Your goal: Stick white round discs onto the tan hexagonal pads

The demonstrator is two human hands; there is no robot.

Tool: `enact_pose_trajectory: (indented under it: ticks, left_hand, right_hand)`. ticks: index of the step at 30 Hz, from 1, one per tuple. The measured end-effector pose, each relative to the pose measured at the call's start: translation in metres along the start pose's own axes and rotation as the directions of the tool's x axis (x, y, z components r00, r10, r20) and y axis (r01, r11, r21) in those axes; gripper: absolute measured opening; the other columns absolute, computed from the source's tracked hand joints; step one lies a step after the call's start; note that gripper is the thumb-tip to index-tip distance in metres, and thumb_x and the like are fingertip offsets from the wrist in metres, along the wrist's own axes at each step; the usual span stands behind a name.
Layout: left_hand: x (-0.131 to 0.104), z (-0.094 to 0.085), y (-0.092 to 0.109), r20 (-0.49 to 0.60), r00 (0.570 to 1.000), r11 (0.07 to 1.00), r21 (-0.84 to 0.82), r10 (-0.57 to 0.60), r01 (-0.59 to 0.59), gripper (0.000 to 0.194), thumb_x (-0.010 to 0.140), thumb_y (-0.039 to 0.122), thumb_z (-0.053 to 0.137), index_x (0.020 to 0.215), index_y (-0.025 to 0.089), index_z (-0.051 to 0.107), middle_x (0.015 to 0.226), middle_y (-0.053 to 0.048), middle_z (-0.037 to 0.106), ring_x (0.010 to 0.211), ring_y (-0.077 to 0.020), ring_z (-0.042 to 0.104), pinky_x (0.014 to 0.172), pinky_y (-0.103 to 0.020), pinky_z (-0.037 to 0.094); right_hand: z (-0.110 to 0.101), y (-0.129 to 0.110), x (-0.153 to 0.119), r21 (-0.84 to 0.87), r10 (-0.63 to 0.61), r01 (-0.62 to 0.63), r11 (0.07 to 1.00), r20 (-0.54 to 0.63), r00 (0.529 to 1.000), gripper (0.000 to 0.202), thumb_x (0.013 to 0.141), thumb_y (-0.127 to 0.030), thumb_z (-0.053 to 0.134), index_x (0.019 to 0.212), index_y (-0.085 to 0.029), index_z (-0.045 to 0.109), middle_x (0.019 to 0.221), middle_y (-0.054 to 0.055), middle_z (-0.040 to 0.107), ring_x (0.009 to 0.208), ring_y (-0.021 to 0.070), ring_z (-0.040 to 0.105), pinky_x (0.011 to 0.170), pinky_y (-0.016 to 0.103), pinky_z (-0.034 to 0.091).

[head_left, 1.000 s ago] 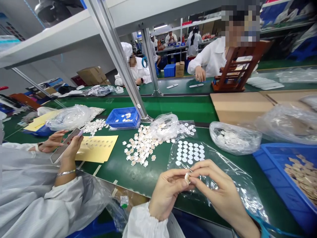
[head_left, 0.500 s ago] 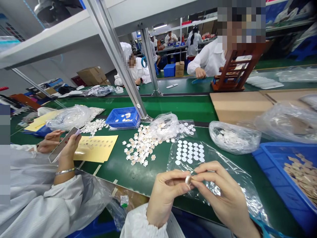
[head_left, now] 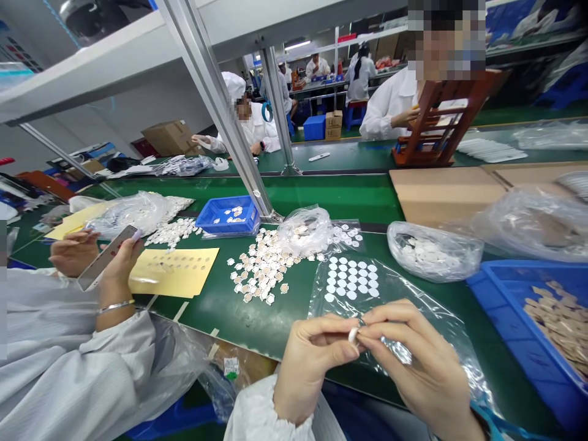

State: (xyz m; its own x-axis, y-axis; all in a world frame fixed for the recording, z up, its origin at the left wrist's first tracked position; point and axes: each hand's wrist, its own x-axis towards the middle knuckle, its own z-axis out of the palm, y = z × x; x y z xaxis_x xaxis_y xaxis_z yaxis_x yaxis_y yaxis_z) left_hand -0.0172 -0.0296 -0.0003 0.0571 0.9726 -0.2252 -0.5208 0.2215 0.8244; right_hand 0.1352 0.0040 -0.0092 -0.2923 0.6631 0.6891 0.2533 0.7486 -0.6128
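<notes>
Between the fingertips of my left hand (head_left: 316, 358) is a small round white piece (head_left: 353, 335), seen nearly edge-on. My right hand (head_left: 411, 355) pinches the same piece from the other side, its fingers closed at the rim. Both hands are above the near edge of a clear plastic sheet (head_left: 432, 309). On that sheet, behind my hands, lie rows of white discs (head_left: 351, 278). Left of the sheet a loose pile of small white and beige pieces (head_left: 261, 266) spreads over the green table (head_left: 220, 315).
A blue bin (head_left: 505, 318) with beige pieces stands at the right. Behind the sheet lies a bag of white pieces (head_left: 429, 254). A small blue tray (head_left: 227, 214) sits by the metal post (head_left: 220, 110). At left, a co-worker's hands (head_left: 117, 263) hold a flat device near yellow sheets (head_left: 172, 272).
The white piece between my fingers has turned slightly, showing more edge-on. The co-worker's hands at left have shifted left. Across the table, a person's hand has risen toward the brown wooden frame.
</notes>
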Motion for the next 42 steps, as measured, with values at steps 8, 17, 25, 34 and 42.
enact_pose_trajectory:
  ticks: [8, 17, 25, 34, 42]
  left_hand:
    - [-0.004, 0.005, 0.002, 0.031, 0.999, 1.000, -0.016, 0.023, -0.022, 0.019, 0.061, 0.020, 0.082, 0.080, 0.021, 0.078, 0.075, -0.001, 0.069, 0.071, -0.0093, 0.060, 0.070, -0.020, 0.048]
    - [-0.003, 0.007, 0.004, 0.049, 0.997, 0.998, 0.027, 0.056, -0.057, 0.020, 0.063, 0.013, 0.080, 0.080, 0.024, 0.078, 0.075, 0.000, 0.069, 0.070, -0.0080, 0.059, 0.068, -0.018, 0.047]
    - [-0.004, 0.009, 0.001, 0.028, 0.999, 1.000, 0.010, 0.023, -0.023, 0.022, 0.056, 0.014, 0.084, 0.076, 0.021, 0.078, 0.072, 0.000, 0.070, 0.068, -0.0084, 0.061, 0.066, -0.018, 0.048]
    - [-0.002, 0.013, -0.006, -0.035, 0.990, 0.954, -0.275, -0.136, 0.121, 0.021, 0.061, 0.022, 0.083, 0.081, 0.021, 0.076, 0.076, -0.003, 0.076, 0.071, -0.0138, 0.070, 0.068, -0.021, 0.053]
    - [-0.002, 0.011, -0.009, -0.020, 0.996, 0.972, -0.220, -0.087, 0.080, 0.023, 0.058, 0.020, 0.085, 0.079, 0.020, 0.076, 0.075, -0.001, 0.076, 0.070, -0.0122, 0.069, 0.072, -0.023, 0.055]
  right_hand:
    - [-0.005, -0.007, 0.006, -0.020, -0.030, 0.029, 0.999, -0.006, 1.000, 0.012, 0.079, -0.009, 0.061, 0.082, -0.020, 0.059, 0.082, 0.003, 0.062, 0.077, 0.0137, 0.059, 0.064, 0.028, 0.049]
    - [-0.011, -0.006, 0.001, -0.051, -0.033, 0.033, 0.998, -0.007, 0.999, 0.015, 0.083, -0.010, 0.060, 0.091, -0.021, 0.062, 0.087, 0.004, 0.064, 0.079, 0.0146, 0.059, 0.068, 0.030, 0.049]
    - [-0.010, -0.008, 0.009, -0.013, -0.010, 0.010, 1.000, 0.027, 1.000, 0.010, 0.082, -0.010, 0.059, 0.081, -0.020, 0.058, 0.080, 0.003, 0.064, 0.075, 0.0137, 0.059, 0.062, 0.028, 0.050]
    - [-0.011, -0.014, 0.006, -0.078, -0.091, 0.086, 0.993, -0.068, 0.994, 0.015, 0.076, -0.007, 0.060, 0.079, -0.021, 0.057, 0.076, 0.001, 0.065, 0.072, 0.0142, 0.060, 0.065, 0.031, 0.049]
    - [-0.018, -0.006, 0.004, -0.115, 0.026, -0.025, 0.993, 0.012, 1.000, 0.011, 0.081, -0.012, 0.062, 0.088, -0.021, 0.061, 0.093, 0.005, 0.062, 0.089, 0.0166, 0.058, 0.072, 0.032, 0.049]
